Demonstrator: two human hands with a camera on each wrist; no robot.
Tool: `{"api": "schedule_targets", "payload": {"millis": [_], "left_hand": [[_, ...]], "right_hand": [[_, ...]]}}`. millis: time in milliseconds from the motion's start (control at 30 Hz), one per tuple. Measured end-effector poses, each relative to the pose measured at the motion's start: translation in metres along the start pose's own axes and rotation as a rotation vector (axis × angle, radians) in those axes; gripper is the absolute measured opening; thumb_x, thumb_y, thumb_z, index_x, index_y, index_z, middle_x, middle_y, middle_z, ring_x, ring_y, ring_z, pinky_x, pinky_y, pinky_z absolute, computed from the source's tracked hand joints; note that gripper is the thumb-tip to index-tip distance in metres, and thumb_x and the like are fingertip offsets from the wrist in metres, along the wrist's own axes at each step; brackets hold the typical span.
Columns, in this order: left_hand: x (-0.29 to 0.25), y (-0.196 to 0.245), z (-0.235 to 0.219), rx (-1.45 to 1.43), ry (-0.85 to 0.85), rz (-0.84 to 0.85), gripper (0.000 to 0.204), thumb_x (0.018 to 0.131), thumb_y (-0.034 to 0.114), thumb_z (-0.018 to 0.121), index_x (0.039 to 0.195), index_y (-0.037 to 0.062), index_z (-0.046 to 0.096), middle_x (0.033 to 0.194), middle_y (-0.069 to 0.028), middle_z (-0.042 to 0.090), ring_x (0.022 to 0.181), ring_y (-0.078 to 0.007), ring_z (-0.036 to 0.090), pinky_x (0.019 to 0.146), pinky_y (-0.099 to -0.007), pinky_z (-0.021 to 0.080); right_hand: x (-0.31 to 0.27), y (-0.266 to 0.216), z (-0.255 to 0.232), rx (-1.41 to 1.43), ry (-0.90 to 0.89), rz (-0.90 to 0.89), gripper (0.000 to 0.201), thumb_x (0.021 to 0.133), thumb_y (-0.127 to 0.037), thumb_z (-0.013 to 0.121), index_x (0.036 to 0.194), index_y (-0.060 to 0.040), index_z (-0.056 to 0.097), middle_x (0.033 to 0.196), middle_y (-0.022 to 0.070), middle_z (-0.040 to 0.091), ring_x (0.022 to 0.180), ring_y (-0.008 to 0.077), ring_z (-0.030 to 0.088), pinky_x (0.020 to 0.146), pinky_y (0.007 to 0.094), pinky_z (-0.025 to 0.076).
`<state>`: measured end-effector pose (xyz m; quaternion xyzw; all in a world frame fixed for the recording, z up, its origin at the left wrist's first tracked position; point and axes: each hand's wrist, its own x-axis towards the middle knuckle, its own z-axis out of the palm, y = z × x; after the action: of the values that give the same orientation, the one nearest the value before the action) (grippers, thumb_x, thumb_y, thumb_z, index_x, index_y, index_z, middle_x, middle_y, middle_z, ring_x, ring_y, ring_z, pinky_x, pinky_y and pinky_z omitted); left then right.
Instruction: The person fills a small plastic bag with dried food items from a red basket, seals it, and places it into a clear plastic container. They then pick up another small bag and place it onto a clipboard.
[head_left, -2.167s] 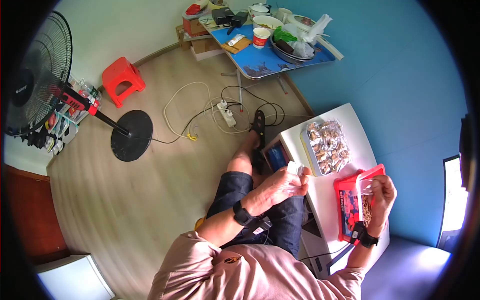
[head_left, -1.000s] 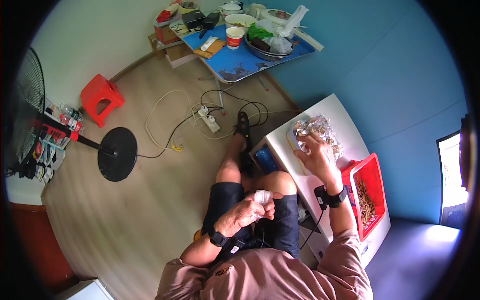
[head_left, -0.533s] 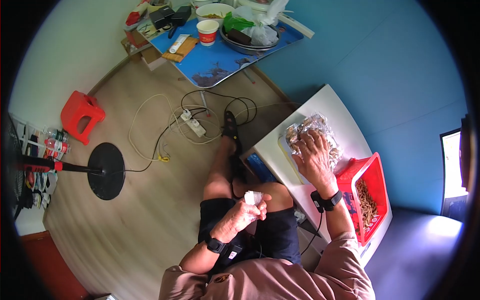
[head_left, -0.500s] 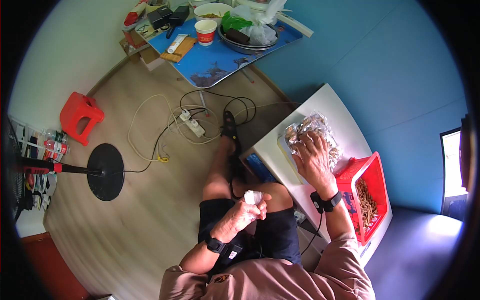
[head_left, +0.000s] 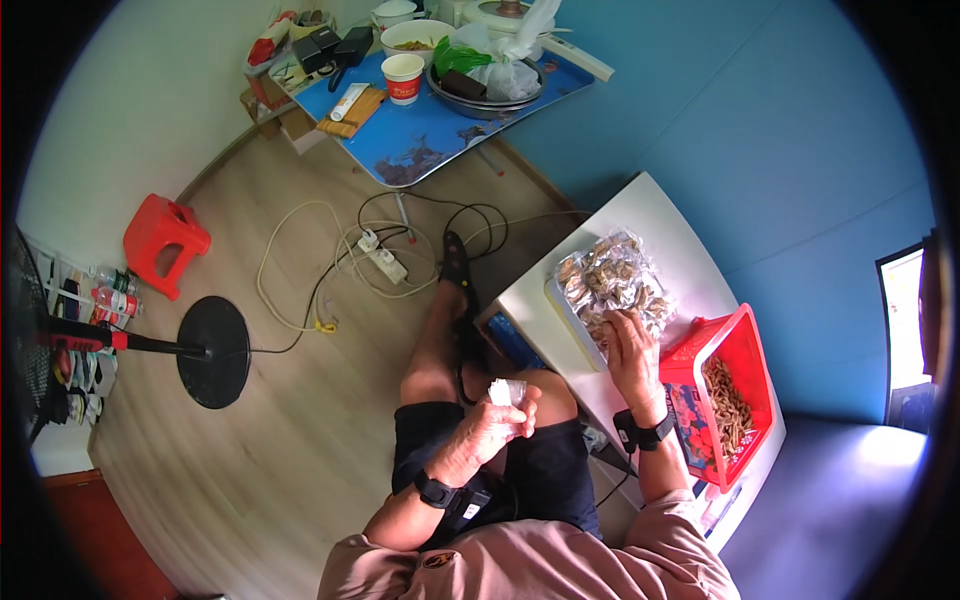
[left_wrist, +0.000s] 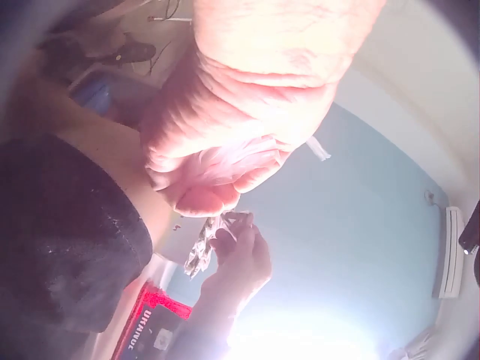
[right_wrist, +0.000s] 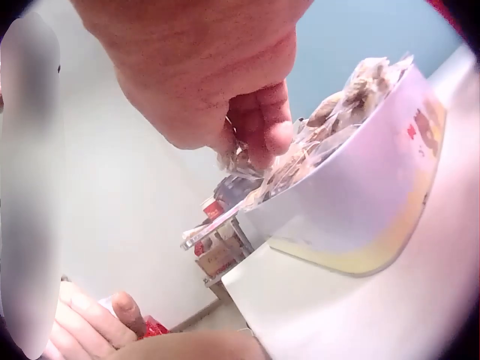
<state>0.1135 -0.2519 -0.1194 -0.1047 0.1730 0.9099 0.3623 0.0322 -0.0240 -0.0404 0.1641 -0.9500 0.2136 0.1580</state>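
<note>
In the head view my left hand [head_left: 488,430] is above the lap, its fingers curled round a bunch of small clear plastic bags [head_left: 508,391]. Crinkled plastic also shows inside that palm in the left wrist view. My right hand [head_left: 632,365] is at the near edge of a shallow pale tin [head_left: 573,322], heaped with small clear packets [head_left: 622,275] of brown pieces. Thumb and fingers pinch a packet [right_wrist: 240,161] at the tin's rim in the right wrist view. Beside this hand stands a red plastic box [head_left: 762,405] containing brown, stick-like pieces [head_left: 728,405].
Tin and red box stand on a white cabinet [head_left: 655,205] against the blue wall. Further off, a blue table [head_left: 400,150] carries bowls, a paper cup and bags. A power strip [head_left: 382,262] with cables, a red stool [head_left: 165,245] and a fan base [head_left: 213,352] are on the floor.
My right hand moved from the red box to the tin, spread over the packets, then drew back to the near edge. My left hand came down toward the lap, still holding the bags.
</note>
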Motion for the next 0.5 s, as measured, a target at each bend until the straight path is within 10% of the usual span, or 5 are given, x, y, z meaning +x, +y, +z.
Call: {"api": "schedule_targets", "payload": {"millis": [67,133,333,500], "left_hand": [[0.009,-0.003,0.001,0.074,0.042,0.093,0.030,0.079,0.001,0.062,0.110,-0.0009,0.061,0.083,-0.0069,0.062,0.071,-0.0179,0.059,0.067,-0.0280,0.049],[0.020,-0.001,0.009,0.113,0.091,0.149,0.027,0.082,0.003,0.063,0.109,-0.0007,0.061,0.084,-0.0074,0.063,0.069,-0.0174,0.059,0.065,-0.0273,0.049],[0.041,0.010,0.054,0.352,0.246,0.294,0.024,0.088,0.011,0.065,0.110,0.0005,0.063,0.086,-0.0046,0.066,0.069,-0.0109,0.059,0.063,-0.0224,0.046],[0.030,0.012,0.087,0.537,0.227,0.361,0.031,0.088,0.022,0.067,0.112,0.0022,0.065,0.081,0.0012,0.064,0.066,-0.0042,0.054,0.060,-0.0174,0.041]], "right_hand": [[-0.006,0.007,0.005,0.043,0.063,0.031,0.018,0.089,-0.004,0.059,0.107,-0.0006,0.060,0.092,0.0132,0.064,0.078,0.0262,0.065,0.067,0.0339,0.052],[-0.018,0.015,0.015,0.775,0.221,0.547,0.017,0.094,-0.009,0.056,0.108,0.0007,0.060,0.084,0.0086,0.066,0.073,0.0188,0.066,0.065,0.0308,0.052],[-0.022,-0.010,-0.001,1.656,0.423,0.755,0.012,0.096,-0.010,0.055,0.102,-0.0007,0.059,0.079,0.0075,0.065,0.065,0.0168,0.066,0.059,0.0277,0.057],[-0.046,-0.024,0.005,1.817,0.256,0.815,0.014,0.096,-0.011,0.053,0.104,0.0004,0.056,0.078,0.0096,0.064,0.065,0.0188,0.066,0.060,0.0292,0.057]]}}
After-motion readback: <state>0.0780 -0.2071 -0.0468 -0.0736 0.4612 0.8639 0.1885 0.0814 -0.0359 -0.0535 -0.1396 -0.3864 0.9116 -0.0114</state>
